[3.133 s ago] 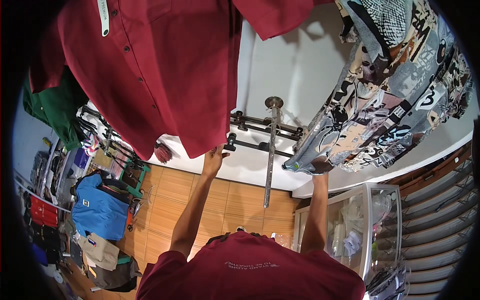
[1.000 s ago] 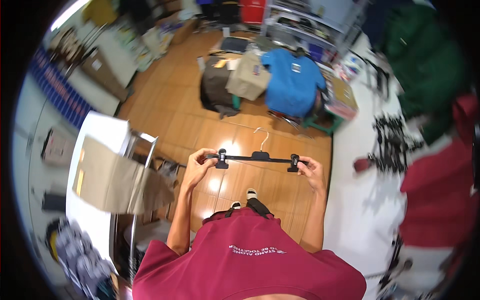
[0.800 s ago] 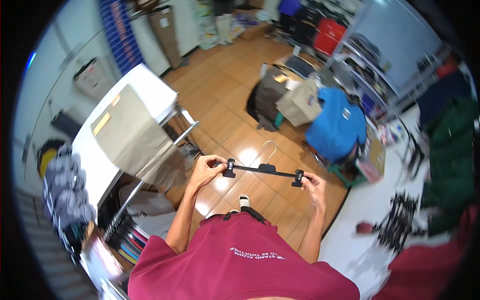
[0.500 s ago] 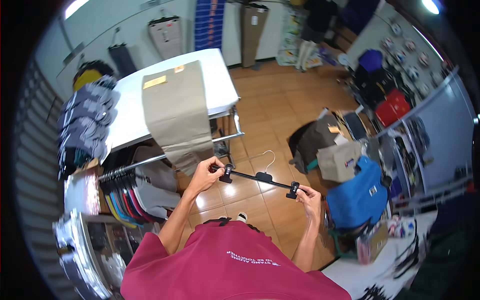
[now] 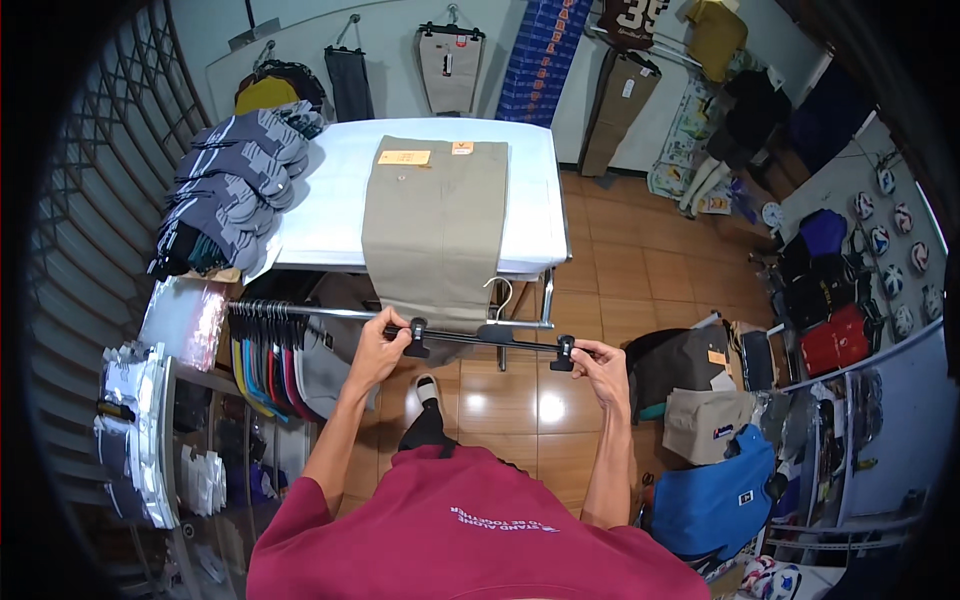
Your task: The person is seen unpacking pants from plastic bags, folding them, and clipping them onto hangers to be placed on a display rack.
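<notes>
Black clip hanger with metal hook (image 5: 487, 336) stretched level between gripping left hand (image 5: 378, 350) and right hand (image 5: 603, 366); khaki trousers on the white table (image 5: 436, 225) now dead ahead, no longer off left.

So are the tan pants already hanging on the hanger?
No, the tan pants lie flat on the white table while both hands hold the bare hanger.

Clothing shop: trousers hanging on the wall (image 5: 449, 62), folded shirt stacks (image 5: 232, 180) sitting beside a bench (image 5: 320, 215), hanger rail (image 5: 300, 312), bags (image 5: 715, 495) lying on the floor.
</notes>
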{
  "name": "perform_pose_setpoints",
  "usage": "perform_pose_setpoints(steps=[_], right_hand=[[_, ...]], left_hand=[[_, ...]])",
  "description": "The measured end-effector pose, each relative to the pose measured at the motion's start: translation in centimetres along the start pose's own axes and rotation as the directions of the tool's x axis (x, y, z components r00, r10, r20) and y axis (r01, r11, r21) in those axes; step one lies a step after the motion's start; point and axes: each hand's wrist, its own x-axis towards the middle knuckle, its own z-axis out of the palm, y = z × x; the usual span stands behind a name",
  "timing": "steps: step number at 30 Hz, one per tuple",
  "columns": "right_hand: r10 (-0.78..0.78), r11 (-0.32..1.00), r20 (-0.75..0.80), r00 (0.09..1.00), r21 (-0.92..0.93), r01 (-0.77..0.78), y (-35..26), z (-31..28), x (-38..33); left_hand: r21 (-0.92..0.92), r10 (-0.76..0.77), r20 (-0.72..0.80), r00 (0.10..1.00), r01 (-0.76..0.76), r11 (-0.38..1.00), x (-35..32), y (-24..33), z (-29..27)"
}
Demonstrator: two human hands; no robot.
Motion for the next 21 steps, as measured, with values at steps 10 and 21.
perform_pose_setpoints(steps=[10, 21], right_hand=[[-0.067, 0.996, -0.036, 0.997, -0.066, 0.064, -2.4, 7.0, 14.2], [-0.068, 0.998, 0.143, 0.987, -0.007, 0.07, -4.4, 11.4, 29.6]], left_hand=[[-0.052, 0.088, 0.066, 0.994, -0.084, 0.995, 15.8, -3.2, -6.2], [-0.103, -0.007, 0.085, 0.996, 0.015, 0.995, 32.9, -8.8, -11.4]])
